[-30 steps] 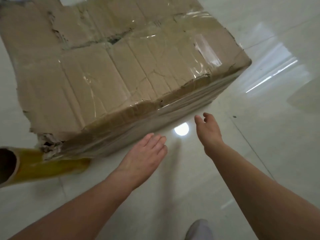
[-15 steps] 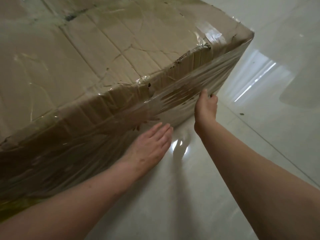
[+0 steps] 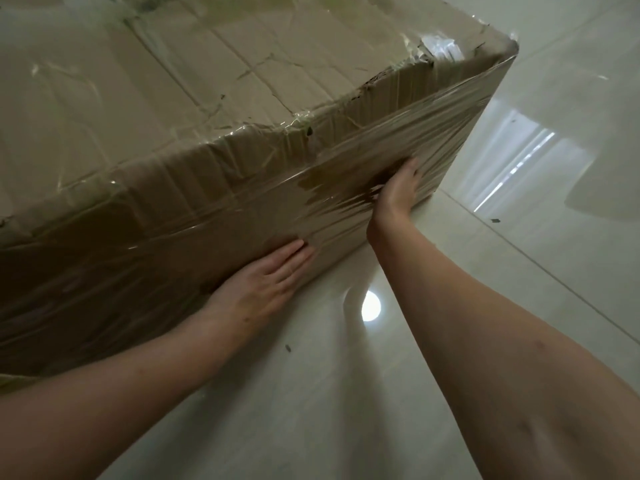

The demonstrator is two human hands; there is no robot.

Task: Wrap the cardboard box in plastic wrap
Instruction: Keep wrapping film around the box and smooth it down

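A large worn cardboard box [image 3: 194, 109] stands on the floor and fills the upper left of the head view. Clear plastic wrap [image 3: 408, 140] is stretched in wrinkled bands around its near side. My left hand [image 3: 263, 285] lies flat with straight fingers against the lower part of that side. My right hand [image 3: 398, 192] presses flat on the wrapped side further right, near the box's corner. A sliver of the yellow wrap roll [image 3: 14, 381] shows at the far left edge, under the box.
The box stands on glossy pale floor tiles [image 3: 519, 271] with dark grout lines. A round lamp reflection [image 3: 371, 310] glares between my arms. Window light reflects on the floor at the right.
Both hands moved forward from above the floor onto the box's near side. The view came closer to the box, and the wrap roll slipped almost out of sight at the left.
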